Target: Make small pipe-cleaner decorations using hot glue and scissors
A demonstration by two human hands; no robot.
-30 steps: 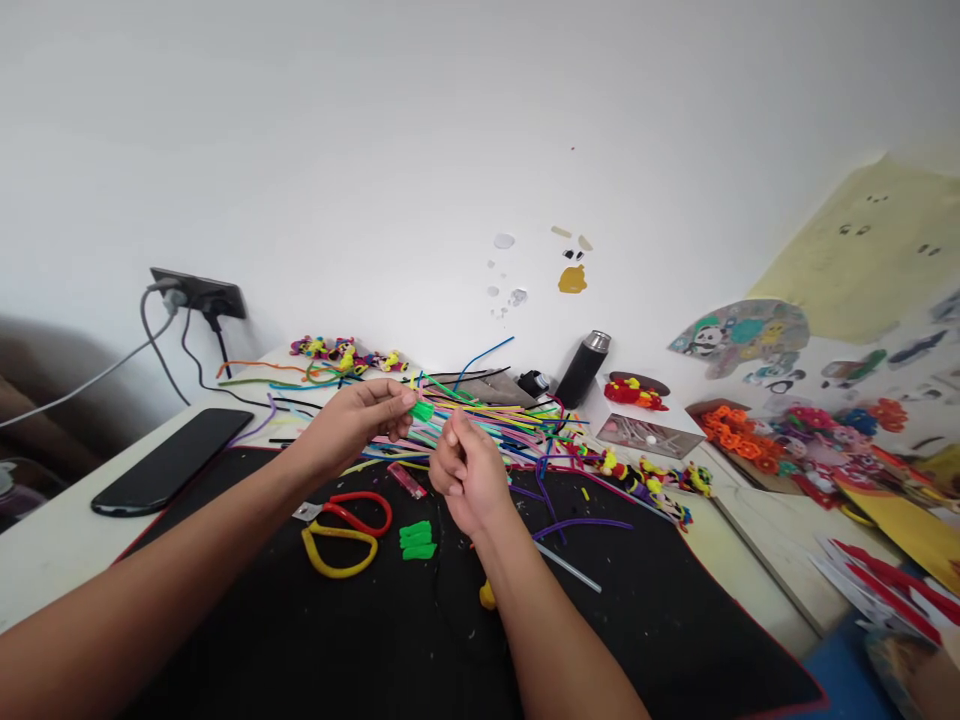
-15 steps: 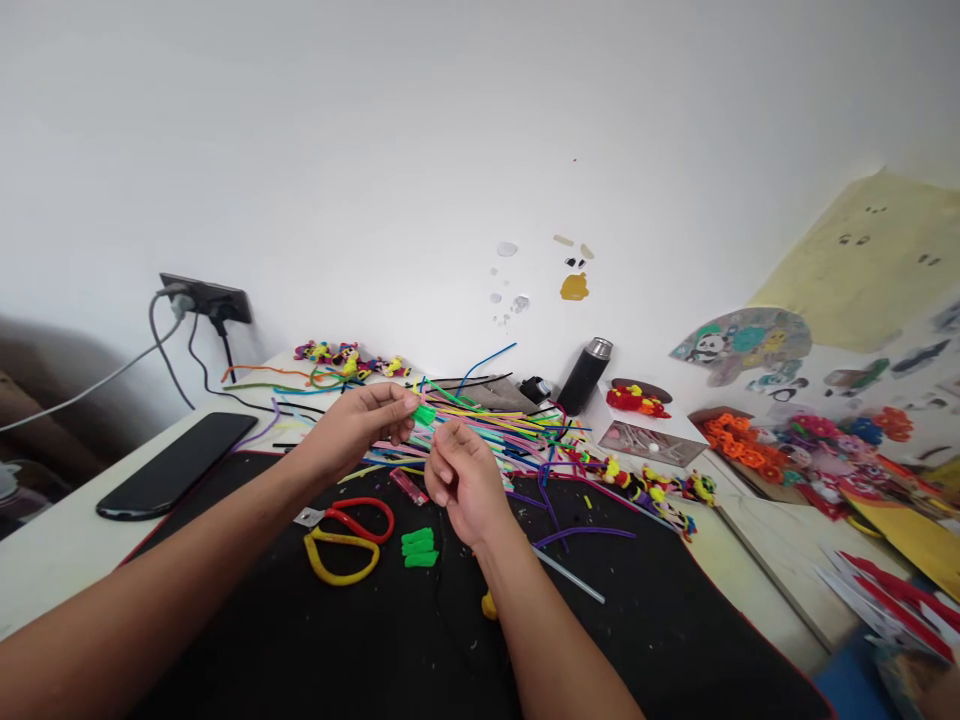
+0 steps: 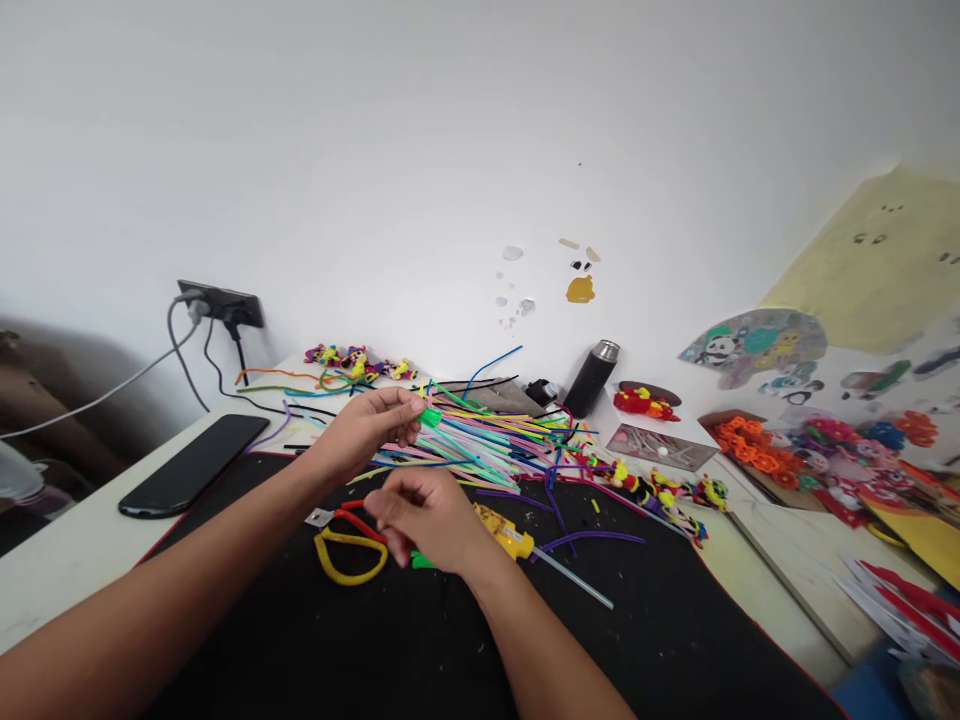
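Note:
My left hand [image 3: 382, 425] pinches a small green pipe-cleaner piece [image 3: 430, 417] between thumb and fingers, above the heap of pipe cleaners [image 3: 480, 440]. Lower down, my right hand [image 3: 424, 520] has its fingers curled together; whatever they hold, if anything, is hidden. Just left of its fingertips lie scissors with one red and one yellow handle [image 3: 349, 578], partly covered by that hand. More green pieces [image 3: 422, 562] show beneath the right hand. Behind its wrist lies a yellow glue gun [image 3: 510, 535] with a clear glue stick [image 3: 574, 580] jutting out.
A black mat [image 3: 337, 650] covers the tabletop's front. On the left is a black phone [image 3: 195, 465]. Purple pipe cleaners [image 3: 600, 537] and small figures [image 3: 660, 490] lie to the right. A black flask [image 3: 592, 378] and white box [image 3: 664, 440] stand near the wall.
My right hand has moved down and left, away from the left hand, toward the scissors and over the green pieces. The glue gun has come into view. My left hand keeps its green piece.

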